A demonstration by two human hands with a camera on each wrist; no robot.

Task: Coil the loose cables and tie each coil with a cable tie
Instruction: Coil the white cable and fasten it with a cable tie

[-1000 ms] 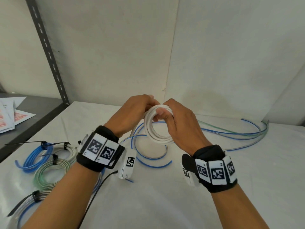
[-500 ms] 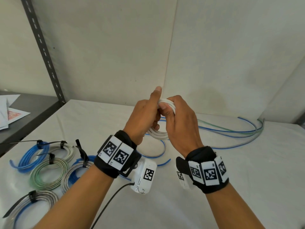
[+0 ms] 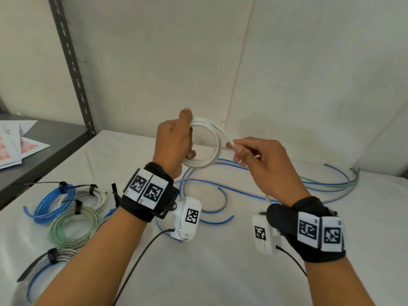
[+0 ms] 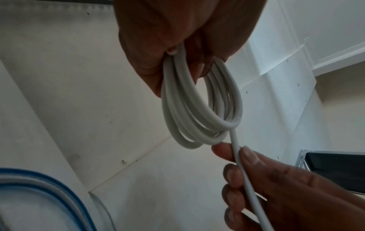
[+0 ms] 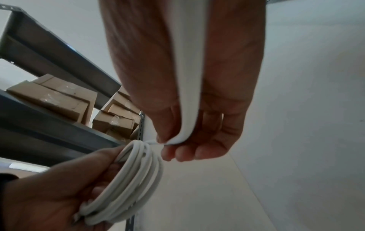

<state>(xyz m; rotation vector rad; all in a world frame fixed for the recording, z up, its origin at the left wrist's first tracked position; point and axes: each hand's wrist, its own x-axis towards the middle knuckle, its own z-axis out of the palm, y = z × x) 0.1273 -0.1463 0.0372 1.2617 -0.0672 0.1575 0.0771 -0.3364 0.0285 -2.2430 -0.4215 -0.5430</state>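
A white cable coil (image 3: 212, 146) of several loops hangs in the air above the white table (image 3: 220, 261). My left hand (image 3: 176, 146) grips the coil's left side, thumb up over the top; the same coil (image 4: 197, 112) shows below its fingers in the left wrist view. My right hand (image 3: 254, 155) pinches the cable's free tail (image 4: 241, 171) just right of the coil, and the tail (image 5: 187, 78) runs back through its palm. Loose blue, green and grey cables (image 3: 309, 184) lie on the table behind both hands.
Several tied coils lie at the left: blue (image 3: 50, 204), white (image 3: 97, 197), green (image 3: 75, 228), grey-blue (image 3: 44, 266), each with a black cable tie. A grey shelf (image 3: 44, 149) with papers stands at far left. Cardboard boxes (image 5: 59, 100) sit on upper shelving.
The hands have parted: my right hand slid rightward along the tail away from the coil, and my left hand raised the coil, now held alone on its left side.
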